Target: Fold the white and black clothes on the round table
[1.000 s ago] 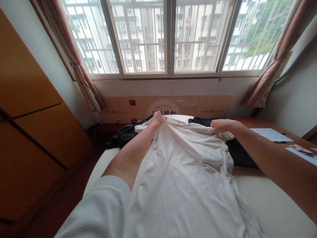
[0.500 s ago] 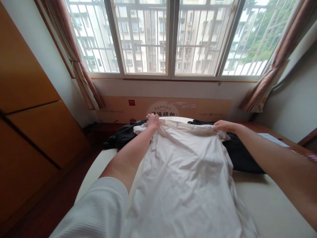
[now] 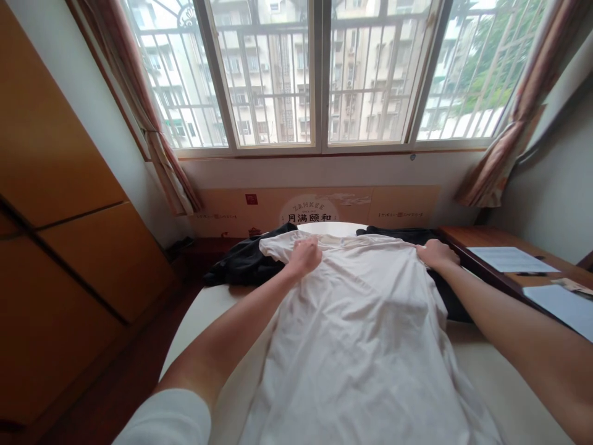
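A white T-shirt (image 3: 365, 327) lies stretched lengthwise over a round white table (image 3: 208, 321), its collar toward the window and its lower part running out at the bottom of the view. My left hand (image 3: 306, 255) is closed on the cloth near the left shoulder, beside the sleeve. At the right sleeve, my right hand (image 3: 438, 254) grips the edge of the shirt with the fingers folded. Wrinkles cross the body of the shirt. Dark folded clothing (image 3: 245, 256) shows beyond my left hand, and another dark garment (image 3: 456, 300) lies partly under my right forearm.
A wooden desk (image 3: 472, 238) with paper sheets (image 3: 512, 259) stands at the right. Along the wall under the barred window is a printed cardboard panel (image 3: 403, 201). An orange-brown cabinet (image 3: 78, 259) rises on the left.
My left hand has come inward and nearer along the shirt's shoulder, leaving the left sleeve spread out. My right hand has shifted slightly closer, still gripping the cloth. The view has tilted and turned slightly.
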Available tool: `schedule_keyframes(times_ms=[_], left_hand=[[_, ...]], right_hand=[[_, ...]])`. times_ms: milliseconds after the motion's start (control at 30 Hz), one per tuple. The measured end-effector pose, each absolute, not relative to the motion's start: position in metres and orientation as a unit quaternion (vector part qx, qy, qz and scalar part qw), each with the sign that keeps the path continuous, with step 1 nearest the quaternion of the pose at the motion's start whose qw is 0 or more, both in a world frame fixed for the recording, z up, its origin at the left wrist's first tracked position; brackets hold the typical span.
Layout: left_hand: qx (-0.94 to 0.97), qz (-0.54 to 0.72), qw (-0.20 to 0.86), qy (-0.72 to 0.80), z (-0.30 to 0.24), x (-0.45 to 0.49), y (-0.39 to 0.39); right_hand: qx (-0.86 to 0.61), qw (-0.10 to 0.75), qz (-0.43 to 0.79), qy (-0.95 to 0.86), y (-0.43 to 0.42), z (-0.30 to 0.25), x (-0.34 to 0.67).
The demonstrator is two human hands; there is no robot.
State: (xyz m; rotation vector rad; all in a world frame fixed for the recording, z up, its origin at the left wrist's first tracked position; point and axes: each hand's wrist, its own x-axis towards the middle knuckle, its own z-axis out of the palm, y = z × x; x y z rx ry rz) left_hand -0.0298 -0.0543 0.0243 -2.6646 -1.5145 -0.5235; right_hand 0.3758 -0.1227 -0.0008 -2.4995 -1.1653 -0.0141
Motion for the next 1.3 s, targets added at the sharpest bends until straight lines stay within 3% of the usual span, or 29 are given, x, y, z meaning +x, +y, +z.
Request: schedule_keyframes(times_ms=[133,333,500,667,867,1300], left_hand=[[-0.901,-0.127,-0.039,-0.414,0.002,-0.045,-0.097],[-0.910,-0.096,-0.067,-0.399,-0.011,-0.056,-0.115],[-0.908,-0.075,-0.087,-0.404,-0.006,-0.057,-0.118],[-0.905,-0.064,-0.094,-0.411,-0.002,-0.061,-0.122],[-0.904,-0.072,-0.090,-0.412,-0.002,-0.063,-0.119],[-0.909,-0.076,-0.079,-0.403,0.000,-0.065,-0.121]], right_hand=[[-0.888,0.189,-0.006,-0.419,-0.135,0.003,0.370],[-0.814,0.194,-0.122,-0.533,-0.160,0.014,0.326],[-0.702,0.137,-0.040,-0.698,-0.191,-0.012,0.281],[-0.714,0.095,-0.014,-0.694,-0.210,-0.024,0.265],[-0.706,0.105,-0.065,-0.697,-0.215,-0.025,0.259],[-0.705,0.132,-0.057,-0.694,-0.216,-0.026,0.259]])
